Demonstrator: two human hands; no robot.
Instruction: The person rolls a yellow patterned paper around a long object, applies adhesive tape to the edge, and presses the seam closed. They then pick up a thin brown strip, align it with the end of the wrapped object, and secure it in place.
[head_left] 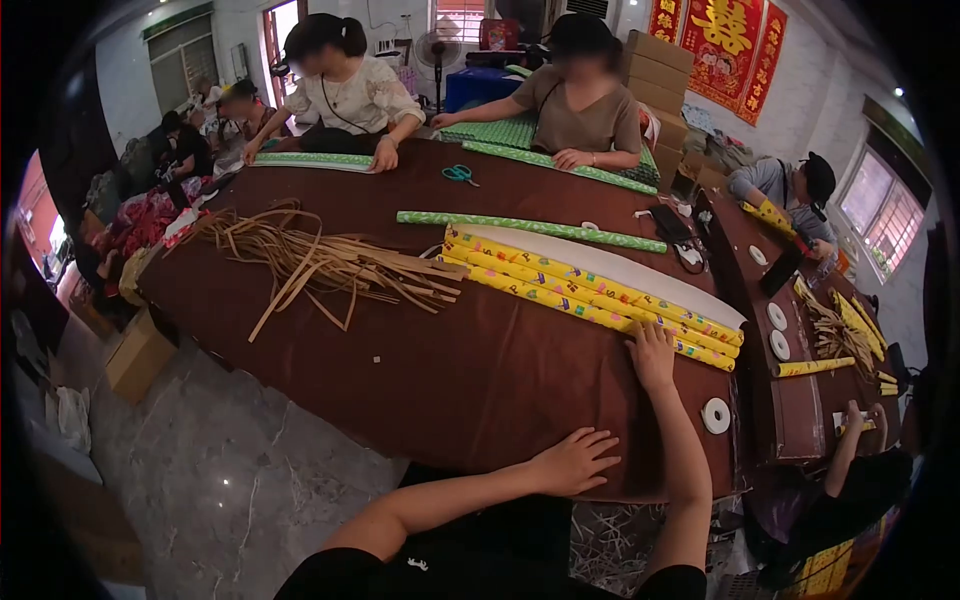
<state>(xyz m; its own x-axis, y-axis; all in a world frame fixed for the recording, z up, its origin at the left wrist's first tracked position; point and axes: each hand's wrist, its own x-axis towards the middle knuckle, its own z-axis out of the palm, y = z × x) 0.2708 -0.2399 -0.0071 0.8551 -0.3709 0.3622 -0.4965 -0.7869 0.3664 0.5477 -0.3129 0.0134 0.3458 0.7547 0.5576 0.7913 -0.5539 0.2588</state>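
Left hand (572, 462) lay flat on the near edge of the bench (420, 380), lower centre of frame, fingers spread and released, holding nothing. Right hand (652, 356) sat further in, right of centre, fingers extended and pressing on the near end of the yellow rolls (590, 288); open palm, no grasp.

The rolls lay touching side by side on a diagonal, upper centre down to right of centre, against a white sheet (620, 268). I counted about four (edges merge, so not certain). Judgement: rolled printed paper, light, stiff along its length but easy to crease or crush, slick surface, inclined to roll away. Best held around the barrel near the end under the right hand, with support mid-length, not pinched at the rim.

One tape roll (716, 415) lay on the bench just right of the right arm. Left of centre: a loose heap of tan strips (330, 262), too many to count. Beyond the yellow rolls: one long green roll (530, 229), then scissors (459, 174), one pair.

Far side, top of frame: two people seated with hands on green wrapped pieces. More people sat at upper left. At right, a second bench (800, 400) carried three more tape rolls, with one person at upper right and another's hand at lower right.
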